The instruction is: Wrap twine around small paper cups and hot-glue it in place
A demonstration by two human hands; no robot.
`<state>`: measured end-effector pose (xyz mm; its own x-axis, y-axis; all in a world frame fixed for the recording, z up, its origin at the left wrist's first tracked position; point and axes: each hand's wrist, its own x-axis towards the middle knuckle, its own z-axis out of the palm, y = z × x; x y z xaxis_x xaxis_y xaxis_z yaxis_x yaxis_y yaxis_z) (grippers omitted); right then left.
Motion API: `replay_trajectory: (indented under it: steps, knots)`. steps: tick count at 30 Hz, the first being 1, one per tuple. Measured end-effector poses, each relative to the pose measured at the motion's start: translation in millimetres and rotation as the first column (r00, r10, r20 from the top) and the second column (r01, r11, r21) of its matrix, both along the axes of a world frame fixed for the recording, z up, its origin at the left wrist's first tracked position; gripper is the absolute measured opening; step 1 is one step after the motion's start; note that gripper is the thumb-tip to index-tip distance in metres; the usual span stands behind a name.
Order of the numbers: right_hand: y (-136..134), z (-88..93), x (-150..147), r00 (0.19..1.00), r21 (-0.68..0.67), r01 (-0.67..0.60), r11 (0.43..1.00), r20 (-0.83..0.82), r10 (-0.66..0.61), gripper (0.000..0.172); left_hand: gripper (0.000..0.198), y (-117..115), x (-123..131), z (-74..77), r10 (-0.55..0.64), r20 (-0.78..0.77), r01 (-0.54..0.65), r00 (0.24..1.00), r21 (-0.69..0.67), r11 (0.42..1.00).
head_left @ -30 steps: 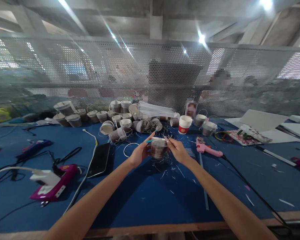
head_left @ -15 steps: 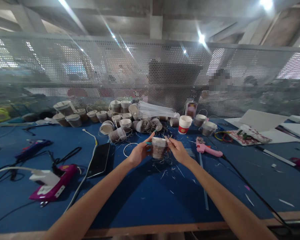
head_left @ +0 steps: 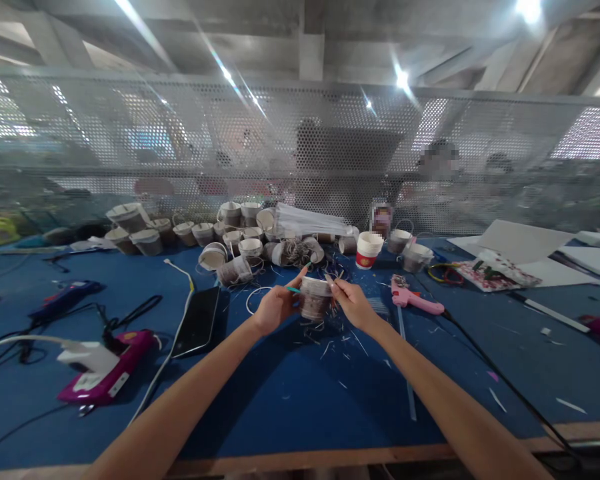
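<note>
A small paper cup wrapped in brown twine (head_left: 314, 298) is held just above the blue table (head_left: 290, 393), between both hands. My left hand (head_left: 275, 305) is closed on its left side, with the index finger raised and a thin teal tool showing between the fingers. My right hand (head_left: 350, 301) grips the right side and pinches something thin at the rim, which I cannot make out. Short snippets of twine lie on the table under the cup.
A heap of twine-wrapped cups (head_left: 230, 233) lies behind. A red-and-white paper cup (head_left: 369, 248) and a pink glue gun (head_left: 414, 296) sit to the right. A black phone (head_left: 199, 319), cables and a magenta glue gun (head_left: 107, 373) lie left. White sheets (head_left: 520, 247) lie far right. A mesh screen (head_left: 300, 147) backs the table.
Both hands and the cup have shifted slightly up and towards me; the cup has turned a little between the fingers.
</note>
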<state>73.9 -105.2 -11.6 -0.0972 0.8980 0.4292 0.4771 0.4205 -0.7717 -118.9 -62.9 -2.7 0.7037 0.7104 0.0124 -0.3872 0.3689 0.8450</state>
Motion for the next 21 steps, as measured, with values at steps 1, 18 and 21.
replay_trajectory:
  steps: [1, 18, 21]
  knots:
    - [0.2, -0.3, 0.1, 1.0, 0.001, 0.005, 1.0, -0.002, -0.005, 0.038, 0.071, -0.3, -0.1, 0.8, -0.007, 0.003, 0.007, 1.0, -0.009, 1.0]
    - [-0.2, 0.3, 0.6, 1.0, 0.011, 0.011, 1.0, -0.009, -0.011, 0.038, 0.058, -3.1, 2.2, 3.9, 0.047, -0.028, -0.047, 0.999, -0.016, 0.999]
    - [-0.7, 0.8, 0.1, 1.0, 0.015, 0.018, 1.0, -0.023, -0.018, 0.038, 0.06, -2.5, 1.1, 4.8, 0.019, -0.003, -0.019, 1.0, -0.023, 1.0]
